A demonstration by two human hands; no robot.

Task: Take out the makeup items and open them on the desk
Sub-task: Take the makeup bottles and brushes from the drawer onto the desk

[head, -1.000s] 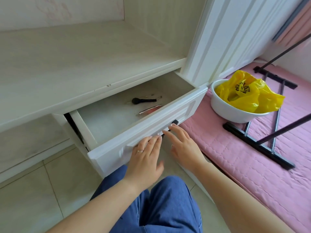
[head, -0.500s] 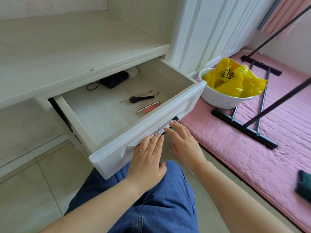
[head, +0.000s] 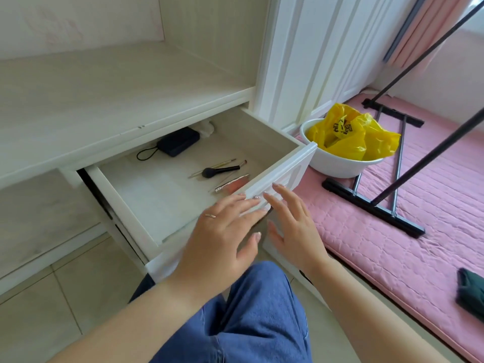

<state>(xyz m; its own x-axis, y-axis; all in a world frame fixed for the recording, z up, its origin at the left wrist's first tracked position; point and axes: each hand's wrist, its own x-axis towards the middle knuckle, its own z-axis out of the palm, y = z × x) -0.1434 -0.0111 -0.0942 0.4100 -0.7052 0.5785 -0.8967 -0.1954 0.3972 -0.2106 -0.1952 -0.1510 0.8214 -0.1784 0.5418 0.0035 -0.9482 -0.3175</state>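
The white drawer (head: 282, 169) under the desk top (head: 104, 100) stands pulled far out. Inside lie a black makeup brush (head: 220, 171), thin gold-handled tools (head: 213, 166), a pink lip gloss tube (head: 233, 185) with a silver cap, and a dark pouch (head: 178, 141) with a loop cord at the back. My left hand (head: 225, 231), wearing a ring, hovers with straight fingers over the drawer's front edge. My right hand (head: 293, 226) is beside it, fingers spread, in front of the drawer face. Neither hand holds anything.
A white basin (head: 337, 163) with a yellow plastic bag (head: 351, 137) sits on a pink mat (head: 392, 231) to the right. Black rack bars (head: 374, 205) cross the mat. A dark green cloth (head: 471, 292) lies at the right edge. My knee in blue jeans (head: 256, 310) is below the drawer.
The drawer has slid further out, uncovering the dark pouch at the back. Both hands have left the handle and lifted up to the drawer's front edge.
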